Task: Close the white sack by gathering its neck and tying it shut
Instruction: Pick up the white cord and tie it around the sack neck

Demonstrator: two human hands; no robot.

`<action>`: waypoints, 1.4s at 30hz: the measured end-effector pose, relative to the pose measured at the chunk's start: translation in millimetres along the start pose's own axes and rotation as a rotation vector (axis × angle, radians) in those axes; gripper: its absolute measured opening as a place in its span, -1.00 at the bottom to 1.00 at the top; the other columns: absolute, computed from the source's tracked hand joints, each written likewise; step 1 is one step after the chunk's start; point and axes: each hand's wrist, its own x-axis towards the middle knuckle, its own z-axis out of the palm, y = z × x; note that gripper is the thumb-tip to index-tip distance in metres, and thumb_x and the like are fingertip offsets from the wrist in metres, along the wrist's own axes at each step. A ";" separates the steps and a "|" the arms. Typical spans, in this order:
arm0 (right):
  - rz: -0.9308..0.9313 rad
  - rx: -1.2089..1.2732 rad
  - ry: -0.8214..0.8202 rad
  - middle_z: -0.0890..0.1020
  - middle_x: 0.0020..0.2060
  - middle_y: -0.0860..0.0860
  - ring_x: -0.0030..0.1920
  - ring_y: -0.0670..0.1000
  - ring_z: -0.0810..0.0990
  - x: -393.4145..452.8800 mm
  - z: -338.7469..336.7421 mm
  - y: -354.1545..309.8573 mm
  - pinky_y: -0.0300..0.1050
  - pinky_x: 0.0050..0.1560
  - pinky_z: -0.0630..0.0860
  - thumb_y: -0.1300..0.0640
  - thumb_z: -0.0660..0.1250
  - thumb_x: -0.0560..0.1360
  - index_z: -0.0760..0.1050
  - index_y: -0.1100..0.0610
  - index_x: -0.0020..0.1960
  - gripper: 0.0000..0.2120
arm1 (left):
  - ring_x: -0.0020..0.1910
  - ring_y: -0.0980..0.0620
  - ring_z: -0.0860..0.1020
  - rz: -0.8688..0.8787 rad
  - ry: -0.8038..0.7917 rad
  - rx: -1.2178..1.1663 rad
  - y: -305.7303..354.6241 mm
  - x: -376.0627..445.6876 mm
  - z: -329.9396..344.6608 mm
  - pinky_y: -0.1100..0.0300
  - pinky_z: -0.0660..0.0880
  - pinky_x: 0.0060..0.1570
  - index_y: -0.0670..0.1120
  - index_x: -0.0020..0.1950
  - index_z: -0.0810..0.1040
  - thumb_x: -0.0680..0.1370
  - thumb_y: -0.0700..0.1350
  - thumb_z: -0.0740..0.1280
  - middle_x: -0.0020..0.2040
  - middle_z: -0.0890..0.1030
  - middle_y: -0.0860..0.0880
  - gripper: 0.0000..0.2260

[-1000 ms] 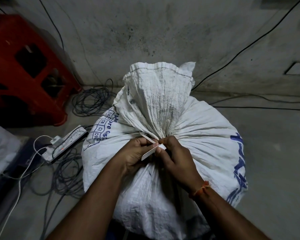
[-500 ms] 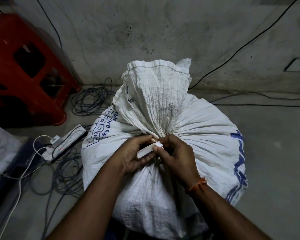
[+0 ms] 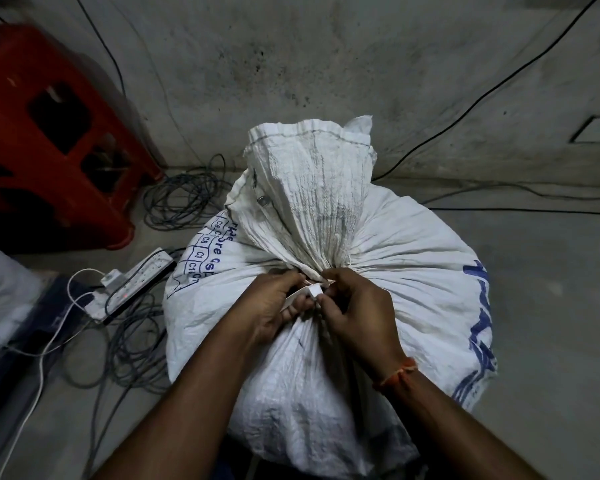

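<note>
On concrete floor [image 3: 534,323], both hands pinch white sack's [image 3: 395,278] tie [image 3: 305,293].

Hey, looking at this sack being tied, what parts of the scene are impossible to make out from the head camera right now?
- White strip: whether it is knotted; both hands cover most of it.
- Left hand and right hand: their fingers curl out of sight against the white sack.
- Blue lettering: wraps round the sack's side, unreadable.
- Red stool: cut off by the left edge, blurred.
- Sack's contents: hidden by the cloth.

White sack [image 3: 378,271], blue print; red stool [image 3: 49,133].
</note>
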 end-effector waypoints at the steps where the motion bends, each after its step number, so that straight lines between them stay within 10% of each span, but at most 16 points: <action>1: -0.009 -0.004 -0.003 0.72 -0.21 -0.04 -0.14 -0.01 0.68 0.4 -0.4 0.4 -0.11 -0.02 0.55 0.21 0.47 0.41 0.62 0.05 0.15 -0.68 | -0.49 0.11 0.59 -0.007 -0.006 0.004 0.2 -0.9 -0.4 0.40 0.48 -0.57 -0.24 0.03 0.63 0.60 -0.25 0.32 -0.18 0.66 -0.17 -0.89; 8: -0.013 -0.008 0.002 0.60 -0.34 -0.09 -0.35 -0.11 0.55 -0.6 2.9 4.6 -0.25 -0.30 0.39 0.17 0.43 0.41 0.44 0.05 -0.03 -0.79 | -0.30 -0.05 0.70 0.310 -0.014 0.535 -3.6 -8.9 -9.8 0.08 0.58 -0.27 -0.18 0.06 0.60 0.41 -0.05 0.60 -0.17 0.73 -0.19 -0.65; 14: 0.009 -0.029 -0.006 0.54 -0.42 -0.07 -0.39 -0.02 0.52 1.6 7.1 4.3 -0.16 -0.34 0.31 0.14 0.44 0.39 0.35 0.05 -0.14 -0.75 | -0.41 0.21 0.59 0.563 -0.044 0.770 -4.2 -8.9 -15.3 0.37 0.44 -0.39 -0.14 -0.16 0.65 0.43 -0.22 0.57 -0.35 0.69 0.00 -0.89; 27: -0.033 -0.108 -0.102 0.45 -0.47 -0.06 -0.38 -0.02 0.36 -13.5 -7.4 -20.8 -0.06 -0.29 0.24 0.23 0.39 0.30 0.32 0.04 -0.28 -0.76 | -0.26 -0.07 0.59 0.407 0.112 0.500 0.0 14.2 -21.8 0.04 0.48 -0.14 -0.16 -0.14 0.71 0.53 -0.17 0.48 -0.23 0.72 -0.24 -0.92; 35: -0.050 0.087 -0.289 0.54 -0.43 -0.07 -0.42 -0.13 0.49 -5.0 -24.7 -23.1 -0.14 -0.29 0.38 0.23 0.33 0.38 0.49 0.04 -0.08 -0.85 | -0.41 0.21 0.57 0.529 0.108 0.533 -7.5 14.7 -16.2 0.31 0.47 -0.32 -0.12 -0.10 0.70 0.57 -0.16 0.43 -0.38 0.66 0.04 -0.92; 42: -0.261 -0.074 -0.326 0.71 -0.01 0.01 0.04 0.01 0.62 10.8 -26.7 -5.2 -0.16 0.05 0.47 0.30 0.41 0.45 0.64 0.07 0.20 -0.66 | -0.36 0.09 0.55 0.535 0.108 0.563 -3.7 10.4 -12.7 0.28 0.46 -0.29 -0.12 -0.05 0.72 0.58 -0.17 0.43 -0.33 0.66 -0.08 -0.92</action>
